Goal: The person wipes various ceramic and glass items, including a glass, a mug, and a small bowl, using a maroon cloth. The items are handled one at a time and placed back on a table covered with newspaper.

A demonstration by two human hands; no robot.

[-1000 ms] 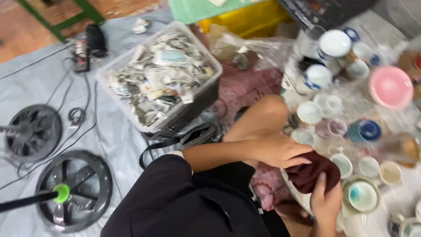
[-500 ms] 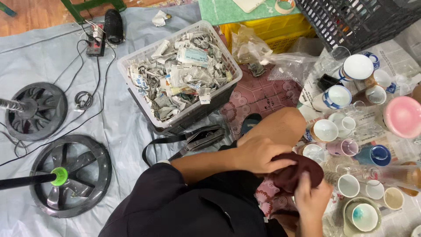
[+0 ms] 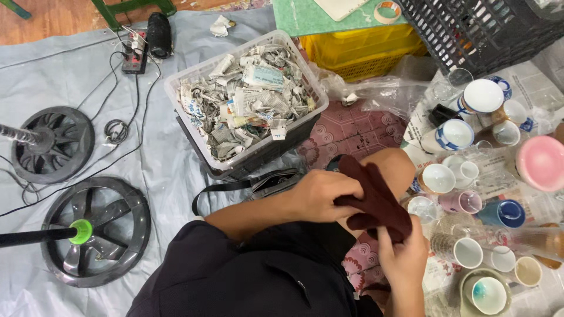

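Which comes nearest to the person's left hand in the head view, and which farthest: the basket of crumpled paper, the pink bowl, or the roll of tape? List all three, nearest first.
Measured from the left hand, which grips the dark brown cloth:
1. Basket of crumpled paper, just above and to the left on the grey sheet.
2. Pink bowl, far right among the cups.
3. Roll of tape, at the top edge on the green board.

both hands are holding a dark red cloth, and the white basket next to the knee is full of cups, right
Not quite. In the head view both hands, left hand and right hand, do hold the dark red cloth, but the white basket is full of crumpled newspaper scraps, not cups.
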